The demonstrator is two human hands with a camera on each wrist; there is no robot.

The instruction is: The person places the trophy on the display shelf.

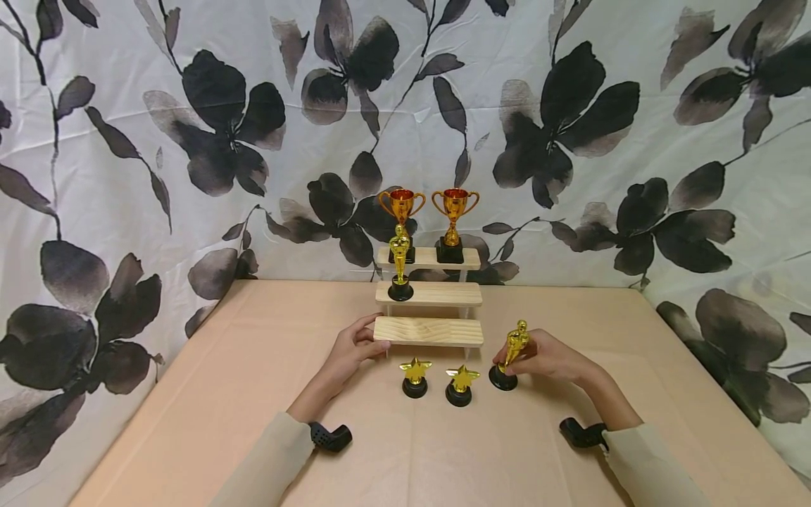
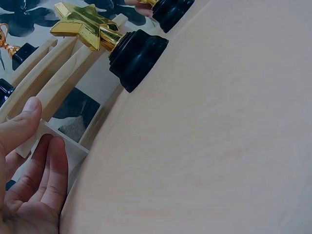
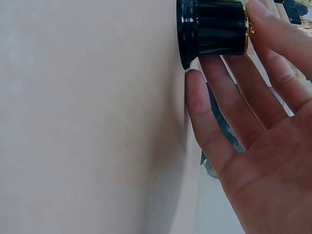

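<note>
My right hand (image 1: 550,354) holds a gold figure trophy (image 1: 517,341) with a round black base, right of the shelf. In the right wrist view the fingers of that hand lie along the black base (image 3: 219,27), and the thumb is at its gold-trimmed top. My left hand (image 1: 352,350) grips the left end of a three-tier wooden display shelf (image 1: 427,331). Its thumb (image 2: 30,109) presses the lowest board, while the other fingers curl by the pale side support (image 2: 73,146). Another gold figure trophy (image 1: 400,260) stands at the left of the middle tier.
Two gold cup trophies, a left one (image 1: 402,204) and a right one (image 1: 453,211), stand on the top tier. Before the shelf, two star trophies, one left (image 1: 415,377) and one right (image 1: 461,385), stand on the table (image 1: 405,458). A floral cloth (image 1: 443,105) hangs behind.
</note>
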